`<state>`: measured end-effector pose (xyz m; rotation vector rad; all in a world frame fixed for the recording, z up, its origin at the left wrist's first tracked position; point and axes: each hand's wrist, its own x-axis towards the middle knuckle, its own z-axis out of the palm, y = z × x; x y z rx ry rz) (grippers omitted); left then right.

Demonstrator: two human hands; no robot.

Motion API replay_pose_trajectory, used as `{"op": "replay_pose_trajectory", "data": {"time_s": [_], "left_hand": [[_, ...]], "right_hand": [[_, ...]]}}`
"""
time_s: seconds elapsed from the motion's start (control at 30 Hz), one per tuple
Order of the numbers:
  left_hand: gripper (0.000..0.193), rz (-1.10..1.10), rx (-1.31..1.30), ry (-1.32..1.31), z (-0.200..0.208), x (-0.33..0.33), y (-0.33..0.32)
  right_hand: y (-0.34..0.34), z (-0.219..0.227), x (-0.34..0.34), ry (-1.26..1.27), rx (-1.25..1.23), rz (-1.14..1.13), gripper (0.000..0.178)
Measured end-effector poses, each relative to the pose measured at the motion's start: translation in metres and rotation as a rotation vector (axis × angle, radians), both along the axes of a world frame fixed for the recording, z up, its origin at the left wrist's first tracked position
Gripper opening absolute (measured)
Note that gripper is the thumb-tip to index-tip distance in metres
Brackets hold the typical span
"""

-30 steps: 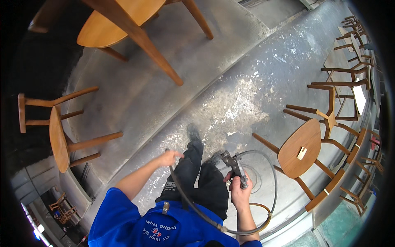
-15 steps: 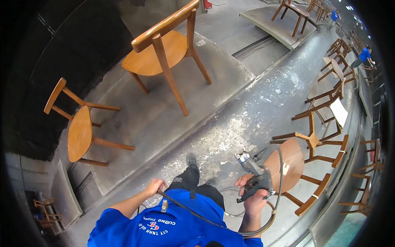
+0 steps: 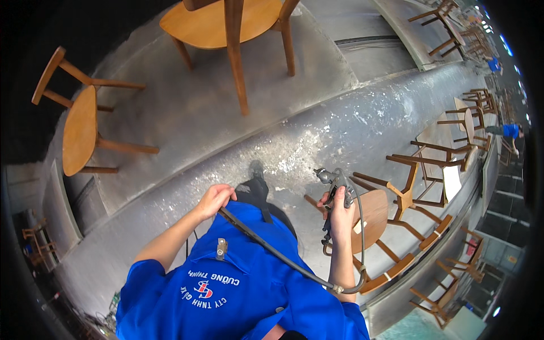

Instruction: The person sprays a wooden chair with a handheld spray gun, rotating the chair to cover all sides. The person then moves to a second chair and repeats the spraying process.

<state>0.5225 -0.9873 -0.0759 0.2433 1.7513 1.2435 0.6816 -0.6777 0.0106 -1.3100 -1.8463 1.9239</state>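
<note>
My right hand (image 3: 340,218) is wrapped around the grip of a spray gun (image 3: 331,180), its metal nozzle end facing away from me. From the gun, a hose (image 3: 272,251) loops down past my right forearm and runs across my blue shirt. At its other visible stretch, my left hand (image 3: 217,199) is closed on this hose near my waist. Just beyond the gun, to the right, is a brown wooden chair seat (image 3: 371,218) with a small pale piece on it; the gun partly hides its edge.
A large orange-brown chair (image 3: 235,62) and another chair (image 3: 79,130) stand on a grey platform (image 3: 187,113) ahead and to the left. Several chairs (image 3: 405,195) line the right side. Farther off on the right is a person in blue (image 3: 511,131). The floor (image 3: 300,147) is paint-stained.
My view has shifted, so the platform chairs sit higher and farther left. The spray gun has turned more upright and come slightly left. My left hand stays on the hose.
</note>
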Motion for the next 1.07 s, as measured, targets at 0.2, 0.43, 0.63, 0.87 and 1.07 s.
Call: {"op": "replay_pose_trajectory", "data": {"time_s": [0.2, 0.43, 0.63, 0.87, 1.07], "left_hand": [[0.035, -0.050, -0.077, -0.039, 0.026, -0.029, 0.062], [0.030, 0.085, -0.004, -0.013, 0.058, -0.027, 0.150], [0.028, 0.013, 0.200, 0.094, 0.097, -0.011, 0.264], [0.033, -0.262, 0.394, 0.323, 0.162, -0.026, 0.350], [0.041, -0.232, 0.585, 0.375, 0.223, -0.031, 0.363]], "right_hand": [[0.058, -0.001, -0.034, -0.141, 0.053, 0.184, 0.049], [0.152, 0.008, -0.066, -0.098, -0.057, 0.145, 0.045], [0.264, 0.097, -0.044, 0.127, -0.183, 0.235, 0.075], [0.328, 0.241, -0.053, 0.800, 0.193, 0.332, 0.099], [0.302, 0.340, -0.077, 0.892, 0.512, 0.508, 0.107]]}}
